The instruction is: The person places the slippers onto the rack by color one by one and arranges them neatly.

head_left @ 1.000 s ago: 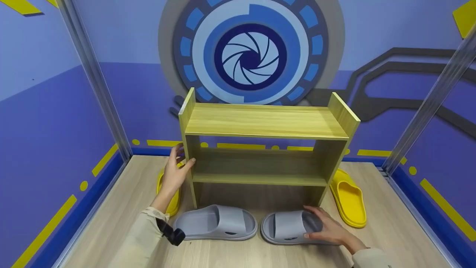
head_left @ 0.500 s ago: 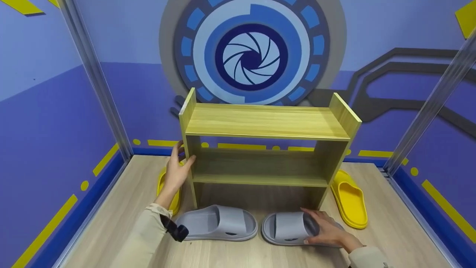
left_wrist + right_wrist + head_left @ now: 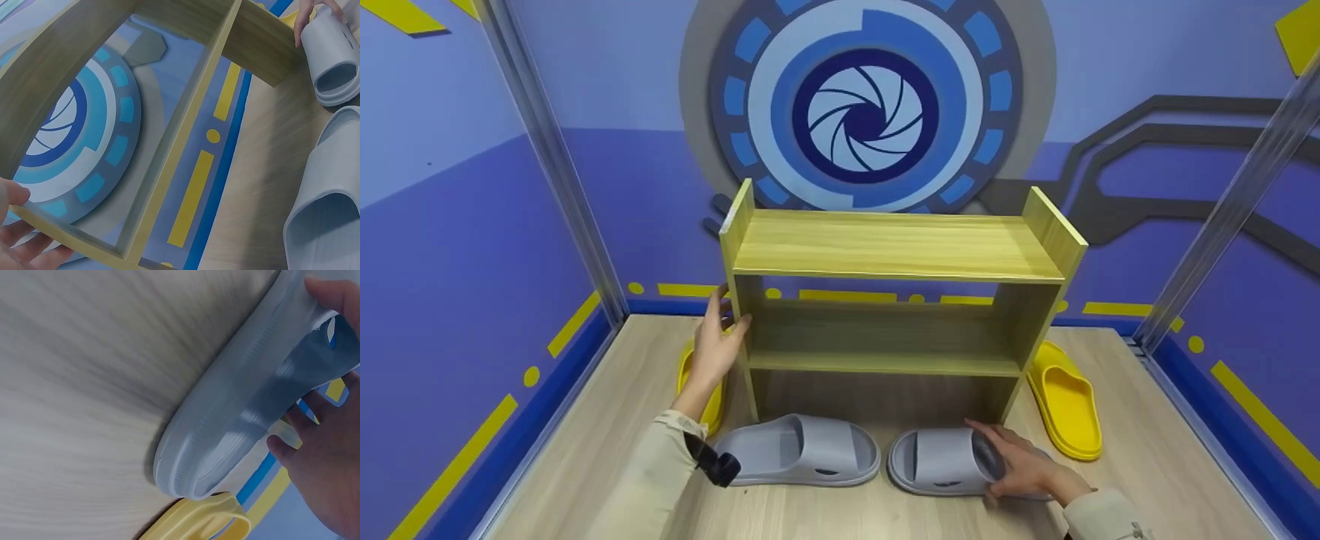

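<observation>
A light wooden two-tier shelf (image 3: pixel 885 244) stands upright near the back wall. My left hand (image 3: pixel 716 349) holds its left side panel, thumb at the front edge and fingers round the outside; the left wrist view shows this grip (image 3: pixel 22 242). Two grey slippers lie lengthwise on the floor before the shelf, toes facing each other. Across the right grey slipper (image 3: pixel 943 454), my right hand (image 3: pixel 1031 469) has its thumb on the near side and fingers on the far side, behind the strap. The left grey slipper (image 3: pixel 832 446) lies untouched by either hand.
One yellow slipper (image 3: pixel 1071 412) lies to the right of the shelf. Another yellow slipper (image 3: pixel 712 409) at the left is partly hidden behind my left forearm. Blue and purple panels (image 3: pixel 645 210) with metal corner posts (image 3: pixel 559 161) enclose the wooden floor (image 3: pixel 585 420).
My right hand has shifted slightly left, and its thumb has slid lower along the near side of the right grey slipper. My left hand, the shelf and the slippers appear essentially still.
</observation>
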The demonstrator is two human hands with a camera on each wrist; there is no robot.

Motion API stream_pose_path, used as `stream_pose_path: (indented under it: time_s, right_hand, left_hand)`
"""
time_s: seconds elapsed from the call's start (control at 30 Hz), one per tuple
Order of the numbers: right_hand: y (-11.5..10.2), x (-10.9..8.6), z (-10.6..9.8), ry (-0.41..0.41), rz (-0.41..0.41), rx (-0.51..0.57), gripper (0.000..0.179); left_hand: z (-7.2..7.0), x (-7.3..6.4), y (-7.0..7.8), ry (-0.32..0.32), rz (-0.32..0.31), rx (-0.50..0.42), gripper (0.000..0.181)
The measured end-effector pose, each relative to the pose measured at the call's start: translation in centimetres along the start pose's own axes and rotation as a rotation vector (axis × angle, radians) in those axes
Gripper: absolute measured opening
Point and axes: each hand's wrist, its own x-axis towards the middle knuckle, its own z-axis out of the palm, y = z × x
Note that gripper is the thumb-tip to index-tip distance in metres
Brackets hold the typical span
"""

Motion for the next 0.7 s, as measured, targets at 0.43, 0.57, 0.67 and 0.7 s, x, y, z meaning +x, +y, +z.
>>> stream_pose_path:
  time_s: [0.43, 0.57, 0.67, 0.7]
  right_hand:
    - [0.37, -0.1, 0.08, 0.03, -0.056, 0.004, 0.096]
    - [0.46, -0.18, 0.2, 0.036, -0.062, 0.016, 0.096]
    - [0.53, -0.16, 0.2, 0.049, -0.091, 0.043, 0.094]
    - [0.55, -0.16, 0.18, 0.057, -0.104, 0.049, 0.093]
  left_hand:
    - [-0.21, 0.12, -0.1, -0.013, 0.058, 0.034, 0.059]
    - [-0.28, 0.07, -0.14, -0.017, 0.059, 0.033, 0.058]
    - [-0.32, 0.06, -0.15, -0.017, 0.068, 0.028, 0.058]
    - [-0.33, 0.06, -0.15, -0.016, 0.072, 0.027, 0.058]
